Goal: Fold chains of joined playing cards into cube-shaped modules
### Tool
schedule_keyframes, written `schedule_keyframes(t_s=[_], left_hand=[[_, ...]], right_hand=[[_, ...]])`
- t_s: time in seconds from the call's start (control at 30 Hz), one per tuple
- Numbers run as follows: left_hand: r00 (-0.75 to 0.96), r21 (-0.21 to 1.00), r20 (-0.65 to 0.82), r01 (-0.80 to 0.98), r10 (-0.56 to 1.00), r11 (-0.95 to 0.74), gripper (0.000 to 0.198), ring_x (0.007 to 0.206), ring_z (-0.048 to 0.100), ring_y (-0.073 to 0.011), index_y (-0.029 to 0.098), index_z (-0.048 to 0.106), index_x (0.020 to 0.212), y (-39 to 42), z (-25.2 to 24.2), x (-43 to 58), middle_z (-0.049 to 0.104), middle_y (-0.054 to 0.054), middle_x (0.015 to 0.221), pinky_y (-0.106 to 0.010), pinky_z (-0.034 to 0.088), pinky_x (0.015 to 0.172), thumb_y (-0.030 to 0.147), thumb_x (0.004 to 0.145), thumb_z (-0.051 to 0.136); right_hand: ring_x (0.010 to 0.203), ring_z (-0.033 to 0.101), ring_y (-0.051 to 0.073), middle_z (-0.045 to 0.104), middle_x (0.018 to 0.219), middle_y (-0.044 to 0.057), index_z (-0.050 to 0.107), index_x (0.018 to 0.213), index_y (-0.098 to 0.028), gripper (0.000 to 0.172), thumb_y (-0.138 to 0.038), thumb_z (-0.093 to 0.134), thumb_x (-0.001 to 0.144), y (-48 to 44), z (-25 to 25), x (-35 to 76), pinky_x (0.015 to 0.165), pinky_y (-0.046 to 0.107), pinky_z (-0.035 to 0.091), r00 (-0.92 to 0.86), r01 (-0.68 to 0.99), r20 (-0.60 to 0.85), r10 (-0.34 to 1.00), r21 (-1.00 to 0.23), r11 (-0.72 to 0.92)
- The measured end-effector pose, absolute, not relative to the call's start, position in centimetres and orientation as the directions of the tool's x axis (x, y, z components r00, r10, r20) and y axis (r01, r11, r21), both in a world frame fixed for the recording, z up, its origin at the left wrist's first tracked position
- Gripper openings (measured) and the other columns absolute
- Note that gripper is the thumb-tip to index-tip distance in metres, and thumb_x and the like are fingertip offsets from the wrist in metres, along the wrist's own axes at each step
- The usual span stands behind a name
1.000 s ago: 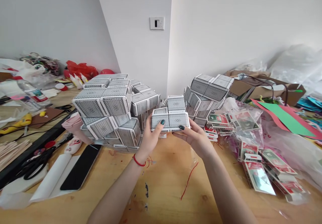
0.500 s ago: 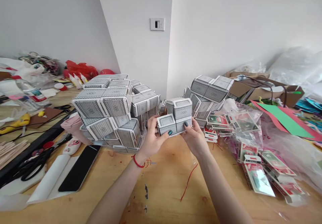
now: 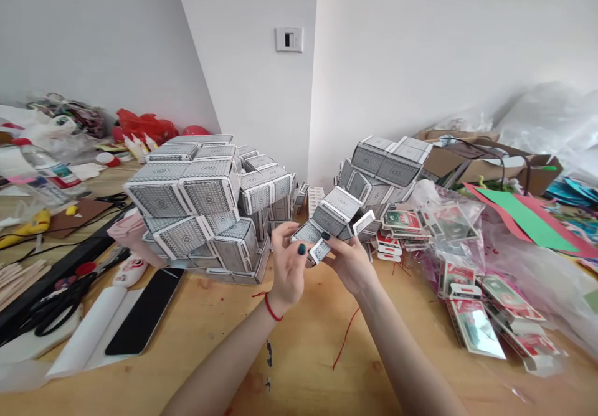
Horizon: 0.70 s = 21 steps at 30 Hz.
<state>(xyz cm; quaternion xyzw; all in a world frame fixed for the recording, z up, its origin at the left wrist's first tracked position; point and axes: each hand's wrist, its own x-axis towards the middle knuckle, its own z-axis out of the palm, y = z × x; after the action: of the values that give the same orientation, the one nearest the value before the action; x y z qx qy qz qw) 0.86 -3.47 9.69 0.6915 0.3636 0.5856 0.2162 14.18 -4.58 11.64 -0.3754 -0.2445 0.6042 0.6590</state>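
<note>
Between my hands is a small tilted block of joined cubes folded from grey-patterned playing cards (image 3: 337, 210). Card flaps stick out at its right and lower sides. My right hand (image 3: 352, 265) grips it from below right, thumb across the near face. At the block's left end, my left hand (image 3: 288, 273) has its fingers curled around the cards, partly hidden, with the thumb raised in front. To the left rises a large stack of similar card cubes (image 3: 187, 198). A smaller card-cube stack (image 3: 390, 167) stands behind and to the right.
On the left lie a phone (image 3: 144, 311), black scissors (image 3: 65, 307) and a yellow glue gun (image 3: 28, 232). Card boxes (image 3: 476, 329) and plastic wrap (image 3: 551, 304) cover the right. Red and green paper sheets (image 3: 527, 217) lie beyond. Red thread (image 3: 346, 339) rests on the wooden table (image 3: 308, 372).
The card block has turned and tilted in my hands, so loose flaps now show. My left thumb has lifted off its near face. The view has shifted slightly.
</note>
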Motion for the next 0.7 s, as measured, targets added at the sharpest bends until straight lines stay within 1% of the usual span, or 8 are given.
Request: schedule_keyframes(t_s=[0.03,0.1,0.17,0.2,0.27,0.43,0.53,0.7], left_hand=[[0.016,0.791,0.589,0.191,0.808,-0.581,0.036,0.112,0.045,-0.0226,0.018,0.063,0.077,-3.2,9.8,0.8,0.041,-0.009,0.117,-0.037,0.038,0.098,0.036,0.091,0.035],[-0.014,0.905,0.422,0.064,0.906,-0.420,0.023,0.111,0.048,-0.0213,0.021,0.061,0.095,-2.5,9.9,0.6,0.045,-0.008,0.117,-0.034,0.042,0.093,0.036,0.087,0.046],[0.084,0.967,0.250,-0.071,0.965,-0.244,0.038,0.111,0.050,-0.0209,0.025,0.049,0.117,-1.6,10.0,0.4,0.049,-0.006,0.120,-0.033,0.044,0.090,0.033,0.080,0.057],[0.166,0.980,0.185,-0.103,0.969,-0.169,0.044,0.113,0.050,-0.0213,0.026,0.045,0.121,-1.3,10.1,0.3,0.051,-0.006,0.121,-0.033,0.044,0.091,0.032,0.079,0.059],[0.284,0.992,0.112,-0.089,0.952,-0.091,0.046,0.118,0.049,-0.0220,0.025,0.045,0.123,-0.8,10.2,0.1,0.053,-0.006,0.125,-0.034,0.041,0.096,0.032,0.079,0.058],[0.377,0.980,0.136,0.082,0.916,-0.179,0.051,0.126,0.042,-0.0218,0.024,0.041,0.130,-0.6,10.7,-0.8,0.049,-0.004,0.135,-0.034,0.032,0.105,0.031,0.081,0.055],[0.436,0.970,0.170,0.082,0.884,-0.227,0.052,0.126,0.043,-0.0222,0.023,0.042,0.129,-0.6,10.8,-1.0,0.049,-0.005,0.135,-0.034,0.032,0.105,0.033,0.081,0.056],[0.395,0.966,0.215,0.050,0.893,-0.255,0.047,0.125,0.044,-0.0231,0.022,0.046,0.125,-0.3,10.2,-0.5,0.051,-0.007,0.133,-0.034,0.035,0.103,0.041,0.083,0.053]], right_hand=[[0.088,0.063,0.020,0.067,0.100,0.001,0.056,0.092,-0.025,0.043,-0.022,0.080,0.057,-4.5,11.6,14.1,0.071,0.035,0.052,0.165,-0.587,-0.111,0.980,-0.810,0.007],[0.098,0.061,0.023,0.066,0.108,0.004,0.059,0.097,-0.024,0.045,-0.023,0.079,0.057,-4.5,11.5,14.1,0.078,0.038,0.051,0.184,-0.530,-0.053,0.981,-0.847,0.054],[0.104,0.059,0.026,0.066,0.111,0.006,0.061,0.099,-0.021,0.046,-0.024,0.078,0.057,-4.4,11.4,14.1,0.086,0.041,0.047,0.189,-0.465,0.003,0.982,-0.880,0.092],[0.106,0.058,0.026,0.066,0.111,0.007,0.062,0.099,-0.020,0.045,-0.025,0.078,0.057,-4.3,11.3,14.1,0.090,0.041,0.045,0.182,-0.432,0.023,0.983,-0.896,0.101],[0.106,0.058,0.026,0.066,0.110,0.008,0.063,0.100,-0.018,0.044,-0.025,0.077,0.059,-4.3,11.2,14.1,0.094,0.042,0.042,0.140,-0.369,0.033,0.990,-0.926,0.083],[0.101,0.060,0.026,0.067,0.108,0.008,0.062,0.105,-0.018,0.048,-0.027,0.076,0.060,-4.4,11.1,14.7,0.089,0.043,0.046,-0.032,-0.294,-0.061,0.998,-0.953,-0.067],[0.101,0.060,0.026,0.067,0.107,0.008,0.062,0.105,-0.018,0.049,-0.027,0.076,0.059,-4.4,11.2,15.1,0.089,0.043,0.048,-0.062,-0.248,-0.054,0.997,-0.966,-0.068],[0.097,0.062,0.024,0.066,0.108,0.008,0.060,0.107,-0.019,0.046,-0.027,0.074,0.064,-4.7,11.8,15.8,0.084,0.040,0.051,-0.111,-0.267,-0.045,0.993,-0.961,-0.074]])
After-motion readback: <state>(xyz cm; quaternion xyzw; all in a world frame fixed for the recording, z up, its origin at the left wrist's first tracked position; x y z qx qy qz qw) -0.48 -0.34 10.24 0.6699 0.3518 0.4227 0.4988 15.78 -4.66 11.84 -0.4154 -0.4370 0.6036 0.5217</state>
